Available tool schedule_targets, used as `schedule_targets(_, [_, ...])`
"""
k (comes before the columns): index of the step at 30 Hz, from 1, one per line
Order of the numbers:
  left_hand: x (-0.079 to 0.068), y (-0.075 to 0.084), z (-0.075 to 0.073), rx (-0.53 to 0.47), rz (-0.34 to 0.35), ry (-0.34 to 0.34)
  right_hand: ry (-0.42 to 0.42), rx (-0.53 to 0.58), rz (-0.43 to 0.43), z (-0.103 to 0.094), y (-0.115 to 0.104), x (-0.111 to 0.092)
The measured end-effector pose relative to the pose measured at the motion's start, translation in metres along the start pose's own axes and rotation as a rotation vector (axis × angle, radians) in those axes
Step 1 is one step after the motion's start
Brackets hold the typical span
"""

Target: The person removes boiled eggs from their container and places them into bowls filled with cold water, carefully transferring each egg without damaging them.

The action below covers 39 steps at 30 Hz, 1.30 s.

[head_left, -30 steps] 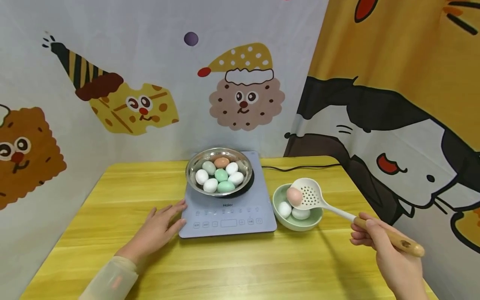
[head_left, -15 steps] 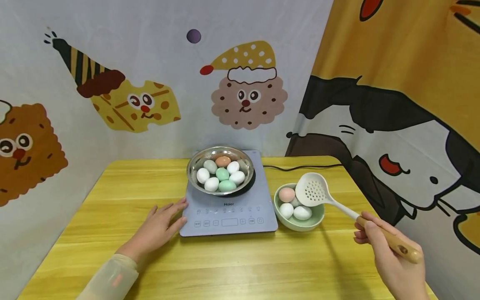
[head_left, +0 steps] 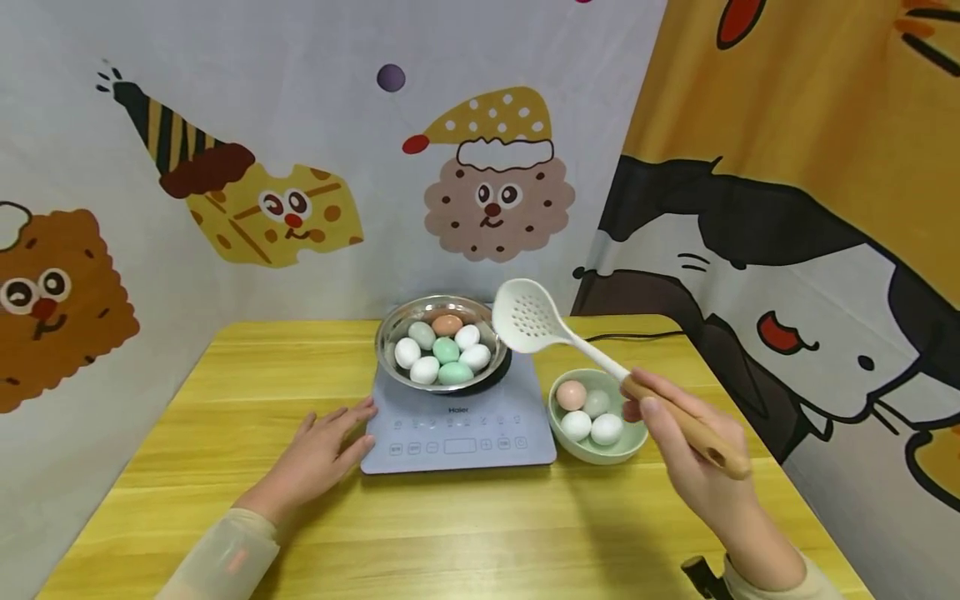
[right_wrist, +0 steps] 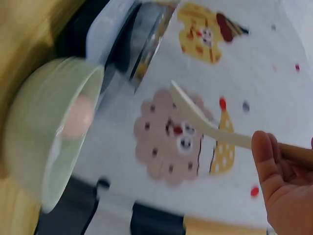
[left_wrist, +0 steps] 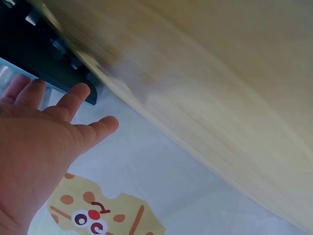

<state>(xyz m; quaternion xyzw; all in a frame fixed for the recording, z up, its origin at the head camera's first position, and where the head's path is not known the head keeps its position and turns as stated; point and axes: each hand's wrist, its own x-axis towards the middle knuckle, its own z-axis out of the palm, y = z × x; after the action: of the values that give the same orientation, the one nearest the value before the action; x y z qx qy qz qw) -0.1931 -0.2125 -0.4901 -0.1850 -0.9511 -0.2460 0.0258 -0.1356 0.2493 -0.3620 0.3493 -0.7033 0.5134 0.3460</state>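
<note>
Skimmer is raised above the table; egg transfer seems underway. Your spread left hand rests against the hob. Toward the pan's right rim, the head points far left; long axis runs near right, your right hand gripping the handle. Next presumably calls for scooping an egg.

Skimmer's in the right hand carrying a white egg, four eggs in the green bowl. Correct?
Not quite: the skimmer carries nothing, as the head view shows. It is in the right hand, and four eggs are in the green bowl.
</note>
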Motion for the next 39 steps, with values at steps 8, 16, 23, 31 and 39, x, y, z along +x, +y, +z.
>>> schedule_targets(8, [0.003,0.007,0.001,0.006,0.014,-0.004,-0.159,-0.273,-0.2,0.058,0.027,0.033])
schedule_targets(16, [0.002,0.007,0.0,0.006,0.015,0.008,-0.303,-0.407,-0.31,0.1,0.034,0.046])
schedule_targets(23, [0.002,0.005,0.0,0.005,0.014,0.011,-0.352,-0.467,-0.447,0.119,0.037,0.053])
schedule_targets(31, [0.0,0.003,0.001,0.01,0.006,0.004,-0.347,-0.472,-0.51,0.128,0.043,0.06])
schedule_targets(39, [-0.002,0.0,0.0,0.001,0.0,0.012,-0.452,-0.417,-0.338,0.131,0.041,0.062])
